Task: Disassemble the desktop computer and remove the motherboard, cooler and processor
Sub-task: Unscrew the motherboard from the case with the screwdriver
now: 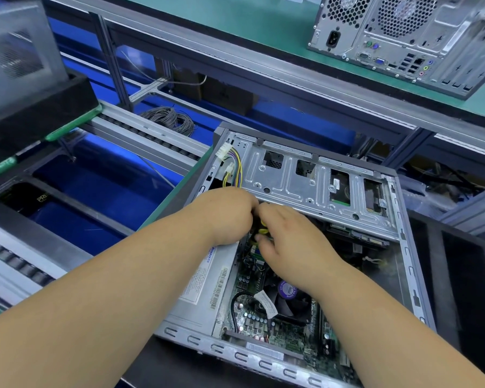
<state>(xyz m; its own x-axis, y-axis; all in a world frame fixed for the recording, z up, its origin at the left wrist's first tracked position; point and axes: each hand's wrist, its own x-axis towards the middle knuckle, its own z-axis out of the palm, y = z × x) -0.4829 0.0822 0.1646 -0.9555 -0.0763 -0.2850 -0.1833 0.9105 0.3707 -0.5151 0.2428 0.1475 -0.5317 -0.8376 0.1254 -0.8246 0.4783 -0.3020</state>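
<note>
early days: the case (412, 278) lies open at the table's near edge, motherboard (252, 320) and cooler (287, 301) still seated, left hand (224, 217) and right hand (289, 239) pinching yellow cables (262, 232) inside.

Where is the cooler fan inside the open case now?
In the head view, the cooler fan sits low in the open case, on the motherboard, just under the right forearm.

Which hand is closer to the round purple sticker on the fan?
Right. The right hand is just above the purple sticker; the left hand is farther up and to the left.
</note>
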